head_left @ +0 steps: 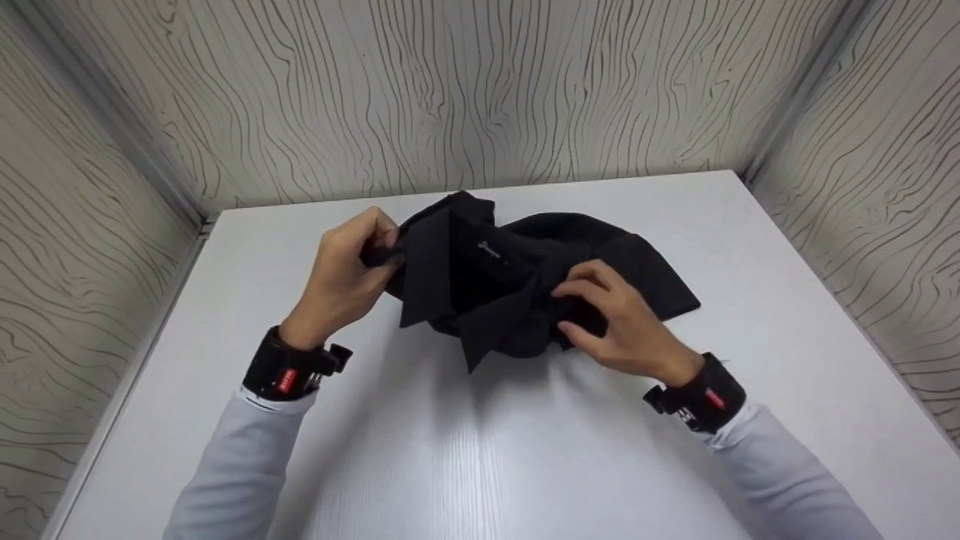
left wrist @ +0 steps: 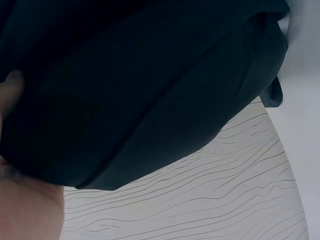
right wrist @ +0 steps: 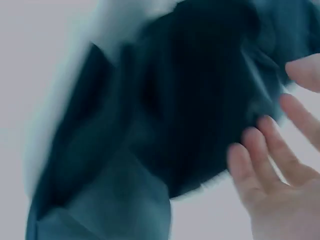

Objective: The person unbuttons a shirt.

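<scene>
A black collared shirt [head_left: 630, 255] is bunched in the middle of the white table, partly raised, its collar [head_left: 427, 270] standing toward the left. Small pale lettering [head_left: 491, 249] shows inside the neck. My left hand [head_left: 345, 266] grips the cloth beside the collar; in the left wrist view the dark fabric [left wrist: 150, 100] spreads out from that hand and hides most of its fingers. At the shirt's right part is my right hand [head_left: 619, 319], its fingers loosely bent and apart, fingertips right at the cloth. Blurred folds [right wrist: 200, 100] hang beside these parted fingers in the right wrist view.
The white tabletop [head_left: 465, 465] extends around the shirt. Wood-grain patterned panels [head_left: 465, 97] rise behind and at both sides, joined by grey metal posts [head_left: 810, 82] at the corners. Black straps [head_left: 289, 367] circle both wrists over light sleeves.
</scene>
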A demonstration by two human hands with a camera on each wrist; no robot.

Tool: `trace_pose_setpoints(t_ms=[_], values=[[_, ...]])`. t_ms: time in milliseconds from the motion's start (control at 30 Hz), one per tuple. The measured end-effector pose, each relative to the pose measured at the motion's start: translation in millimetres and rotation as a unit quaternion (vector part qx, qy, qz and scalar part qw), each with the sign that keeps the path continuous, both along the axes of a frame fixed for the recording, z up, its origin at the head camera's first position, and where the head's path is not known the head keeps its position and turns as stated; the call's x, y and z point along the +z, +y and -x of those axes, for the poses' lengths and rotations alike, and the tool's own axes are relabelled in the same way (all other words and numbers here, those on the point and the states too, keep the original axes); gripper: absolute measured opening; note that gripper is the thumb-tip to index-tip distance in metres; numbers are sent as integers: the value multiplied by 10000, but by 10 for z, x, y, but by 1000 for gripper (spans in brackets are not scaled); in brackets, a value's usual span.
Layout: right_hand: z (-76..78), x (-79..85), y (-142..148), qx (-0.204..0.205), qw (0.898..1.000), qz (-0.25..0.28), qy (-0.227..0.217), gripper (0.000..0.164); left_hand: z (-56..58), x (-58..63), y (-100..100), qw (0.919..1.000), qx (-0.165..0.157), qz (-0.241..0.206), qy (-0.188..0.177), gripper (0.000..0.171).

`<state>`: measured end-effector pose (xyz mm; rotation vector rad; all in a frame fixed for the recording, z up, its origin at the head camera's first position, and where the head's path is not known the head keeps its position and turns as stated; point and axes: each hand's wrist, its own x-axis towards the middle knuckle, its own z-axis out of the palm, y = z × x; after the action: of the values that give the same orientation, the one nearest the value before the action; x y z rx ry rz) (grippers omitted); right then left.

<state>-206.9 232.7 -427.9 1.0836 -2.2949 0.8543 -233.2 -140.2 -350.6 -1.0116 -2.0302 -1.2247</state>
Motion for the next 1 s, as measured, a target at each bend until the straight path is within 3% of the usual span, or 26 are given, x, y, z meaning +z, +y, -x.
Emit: trace_pose_setpoints(t_ms=[100, 167, 333, 433, 567, 733, 833, 1000], values=[[84, -166, -88, -125, 9979, -357, 528, 42, -16, -11, -2, 10000, 15, -27, 11, 36], [136, -233, -150, -70, 9966, -370, 737, 35, -31, -20, -4, 10000, 2, -26, 19, 36], [180, -258, -245, 295, 9967, -2, 760, 16, -55, -48, -44, 9999, 96, -68, 40, 35], [174, -145, -201, 214, 9970, 455, 589, 22, -43, -59, -134, 9993, 339, -82, 128, 35], [157, 134, -22, -260, 9922, 1069, 583, 26, -27, -58, -304, 9968, 713, 77, 358, 37], [80, 469, 166, -520, 9825, 1738, 430, 22, -15, -54, -438, 9905, 1025, 818, 417, 32], [-4, 582, 153, -309, 9810, 1880, 370, 21, -21, -53, -447, 9894, 989, 1039, 216, 24], [-110, 579, 15, 1, 9856, 1551, 671, 21, -59, -45, -405, 9964, 639, 551, -100, 27]])
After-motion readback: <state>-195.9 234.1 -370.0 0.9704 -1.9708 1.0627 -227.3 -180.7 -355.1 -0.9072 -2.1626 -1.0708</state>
